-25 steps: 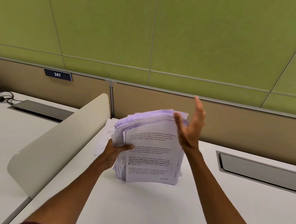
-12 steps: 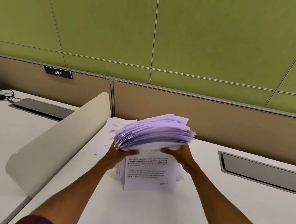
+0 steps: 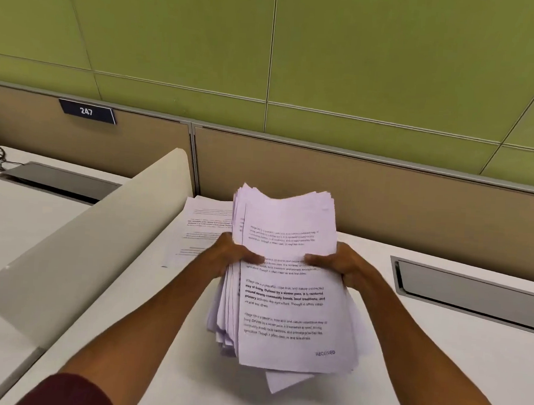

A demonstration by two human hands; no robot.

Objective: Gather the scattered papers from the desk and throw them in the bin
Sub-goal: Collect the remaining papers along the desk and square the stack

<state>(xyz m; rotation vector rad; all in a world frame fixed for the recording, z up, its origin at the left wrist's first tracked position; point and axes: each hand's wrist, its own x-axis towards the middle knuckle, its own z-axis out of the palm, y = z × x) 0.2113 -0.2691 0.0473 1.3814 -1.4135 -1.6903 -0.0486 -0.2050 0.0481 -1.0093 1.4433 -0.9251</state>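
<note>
Both hands are gripping a thick stack of printed papers [image 3: 285, 279] from its two sides, holding it upright and tilted toward the camera above the white tabletop [image 3: 158, 381]. The left hand [image 3: 233, 258] is clamping the stack's left edge with its thumb lying across the front sheet, and the right hand [image 3: 338, 264] is doing the same on the right edge — the two thumbs are pointing at each other across the printed text. The front sheet is showing several paragraphs of black type and a faint "RECEIVED" stamp [image 3: 325, 353] near its lower right corner. The stack's edges are uneven, with sheets fanning out at the lower left and one corner poking out below the bottom. Whether the lowest sheets are touching the tabletop cannot be told. Behind the stack, more printed sheets [image 3: 202, 226] are lying flat on the tabletop, just beside a curved cream divider [image 3: 92, 247] that is separating this place from the one to the left. A dark sign reading 247 [image 3: 86, 111] is sitting on the tan partition [image 3: 386, 195] at the back — green wall panels are rising above it. A maroon sleeve [image 3: 69, 394] is covering the left upper arm.
</note>
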